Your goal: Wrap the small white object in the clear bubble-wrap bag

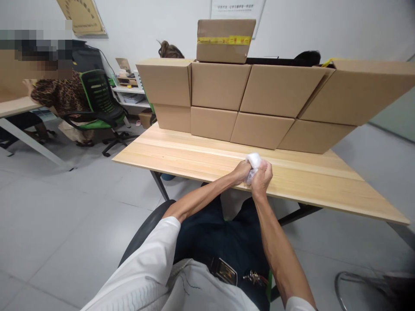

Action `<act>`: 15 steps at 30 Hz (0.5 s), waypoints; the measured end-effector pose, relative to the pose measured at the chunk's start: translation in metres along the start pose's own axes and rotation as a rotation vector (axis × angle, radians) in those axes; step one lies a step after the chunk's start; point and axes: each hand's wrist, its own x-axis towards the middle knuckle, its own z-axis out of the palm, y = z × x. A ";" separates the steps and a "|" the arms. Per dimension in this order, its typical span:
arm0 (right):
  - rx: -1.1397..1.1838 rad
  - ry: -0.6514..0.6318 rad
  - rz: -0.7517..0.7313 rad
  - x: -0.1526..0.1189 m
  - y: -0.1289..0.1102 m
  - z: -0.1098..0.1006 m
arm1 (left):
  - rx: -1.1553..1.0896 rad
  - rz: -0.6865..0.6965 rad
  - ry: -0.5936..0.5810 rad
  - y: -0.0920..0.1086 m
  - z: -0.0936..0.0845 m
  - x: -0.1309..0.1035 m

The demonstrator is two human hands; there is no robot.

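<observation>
A crumpled piece of whitish, partly see-through plastic (253,160) is bunched between my two hands, above the near edge of the wooden table (181,151). My left hand (241,172) is closed on its left side. On the other side my right hand (262,178) is closed too, its fingers wrapped round the plastic. The two hands are close together. Whether anything is wrapped inside the plastic I cannot make out.
Two rows of cardboard boxes (215,86) line the table's far side, with a yellow-taped box (223,41) on top. Someone in a leopard-print top sits at the left beside a green-black office chair (100,95). Another person's hair shows behind the boxes.
</observation>
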 end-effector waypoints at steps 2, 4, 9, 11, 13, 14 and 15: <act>0.013 0.014 0.022 0.003 0.003 0.001 | 0.058 0.043 -0.003 0.000 -0.001 -0.003; 0.036 0.028 0.041 0.005 0.007 0.003 | 0.109 0.084 -0.018 0.003 0.000 -0.007; 0.156 0.079 0.041 0.009 0.016 0.013 | 0.031 0.054 -0.062 0.012 -0.002 -0.014; 0.173 0.082 0.044 0.012 0.020 0.017 | -0.017 -0.010 -0.085 0.016 -0.005 -0.014; 0.144 0.085 0.042 0.013 0.022 0.019 | -0.051 -0.066 -0.137 0.019 -0.007 -0.014; 0.117 0.080 0.038 0.013 0.022 0.019 | -0.060 -0.081 -0.161 0.020 -0.007 -0.015; 0.092 0.070 0.033 0.011 0.021 0.019 | -0.069 -0.078 -0.176 0.021 -0.007 -0.016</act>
